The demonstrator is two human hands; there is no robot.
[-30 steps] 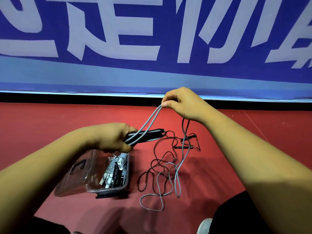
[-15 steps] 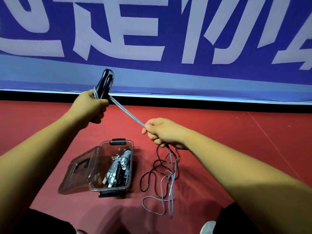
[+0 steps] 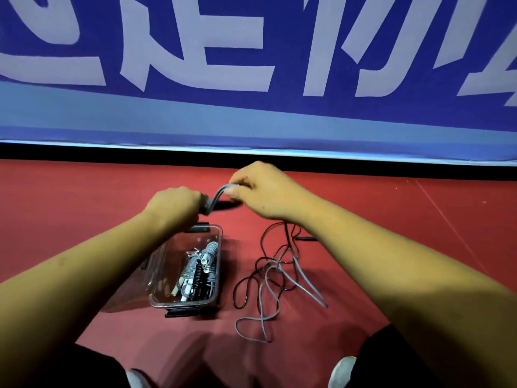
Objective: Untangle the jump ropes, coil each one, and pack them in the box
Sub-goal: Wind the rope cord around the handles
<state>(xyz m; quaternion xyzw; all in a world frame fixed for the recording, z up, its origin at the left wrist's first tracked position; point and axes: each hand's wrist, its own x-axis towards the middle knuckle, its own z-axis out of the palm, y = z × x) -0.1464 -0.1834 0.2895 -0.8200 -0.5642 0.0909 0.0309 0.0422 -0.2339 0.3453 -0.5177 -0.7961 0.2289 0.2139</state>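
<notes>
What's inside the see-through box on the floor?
Inside the box lie coiled grey ropes with white handles, and a black coiled rope. The left forearm covers the box's far left corner, so anything there cannot be seen.

box (image 3: pixel 216 247): clear glossy plastic, black clips
grey rope (image 3: pixel 261 301): smooth, plastic-looking cord
floor (image 3: pixel 391 219): matt red
banner (image 3: pixel 251 116): smooth blue sheet

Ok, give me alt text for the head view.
The left hand grips a grey jump rope with its black handle while the right hand pinches its loop, over an open clear box of coiled ropes. More grey and black rope lies tangled on the red floor beside it.
</notes>
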